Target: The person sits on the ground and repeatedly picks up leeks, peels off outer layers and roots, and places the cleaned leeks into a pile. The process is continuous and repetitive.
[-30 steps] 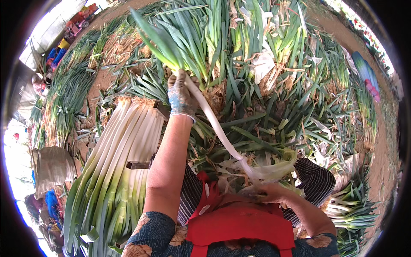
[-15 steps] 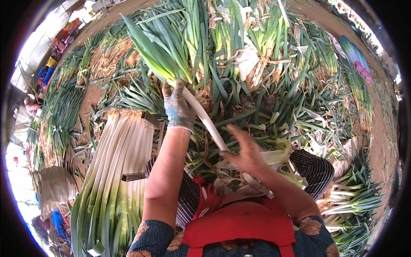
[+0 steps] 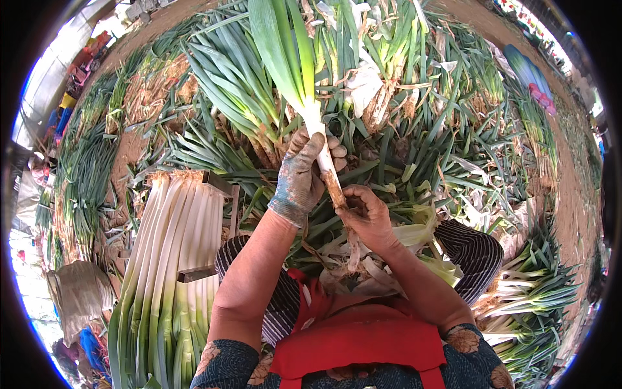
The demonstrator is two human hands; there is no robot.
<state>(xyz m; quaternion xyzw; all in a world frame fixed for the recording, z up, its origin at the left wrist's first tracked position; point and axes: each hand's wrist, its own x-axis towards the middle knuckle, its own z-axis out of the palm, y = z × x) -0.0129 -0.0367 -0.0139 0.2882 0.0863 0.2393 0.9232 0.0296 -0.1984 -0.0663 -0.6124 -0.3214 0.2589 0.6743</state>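
Note:
A leek (image 3: pixel 313 118) stands nearly upright in front of me, its broad green leaves toward the far edge. My left hand (image 3: pixel 301 172), in a stained, patterned work glove, is wrapped round its white stalk. Brown, dirty skin covers the stalk's lower end. There my bare right hand (image 3: pixel 368 217) pinches that skin between thumb and fingers. Pale roots or a strip of skin hang below the pinch; I cannot tell which. At my left, a stack of clean white-stalked leeks (image 3: pixel 168 240) lies in a metal-edged holder (image 3: pixel 197 273).
Beyond my hands lie piles of unpeeled leeks (image 3: pixel 236 81) with leaves and dry skins. Stripped peelings (image 3: pixel 414 236) rest between my knees. More leeks (image 3: pixel 525 292) lie at the right, and a long row of them (image 3: pixel 91 175) at the far left. A grey-brown sheet (image 3: pixel 81 295) sits at the left.
The held leek has swung more upright and to the right, now showing brown skin low on its stalk. My right hand, previously apart and blurred, has closed on the lower end.

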